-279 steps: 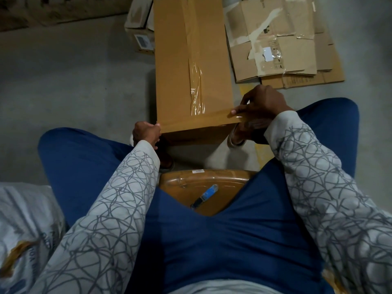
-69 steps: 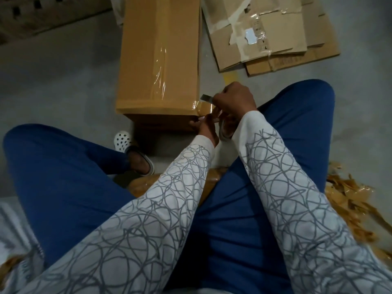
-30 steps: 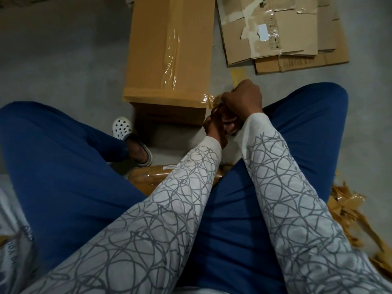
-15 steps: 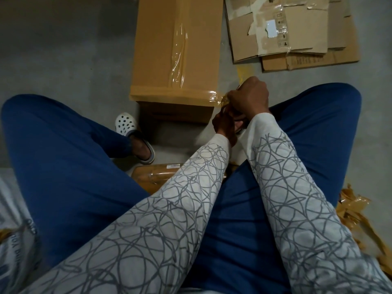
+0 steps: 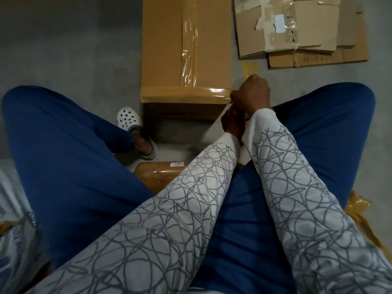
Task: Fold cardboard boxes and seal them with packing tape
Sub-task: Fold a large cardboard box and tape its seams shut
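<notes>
A long brown cardboard box [image 5: 165,49] lies on the floor in front of my knees. Clear packing tape [image 5: 188,49] runs along its top seam, and a second tape strip [image 5: 184,93] crosses its near edge. My right hand [image 5: 252,94] is a tight fist at the box's near right corner, right where that strip ends. Just below it, my left hand [image 5: 232,124] has its fingers curled up toward the tape end and is partly covered by the right hand. What sits inside either hand is hidden.
Flattened cardboard sheets [image 5: 297,28] lie at the back right. My foot in a white clog [image 5: 127,118] rests by the box's near left corner. A brown seat [image 5: 157,175] shows between my legs. Crumpled tape scraps [image 5: 358,209] lie right, a white sack [image 5: 14,209] left.
Both hands have stayed bunched at the box's near right corner; the right fist has pushed in against the tape end. A blade seen in the right hand 2.3 s ago no longer shows.
</notes>
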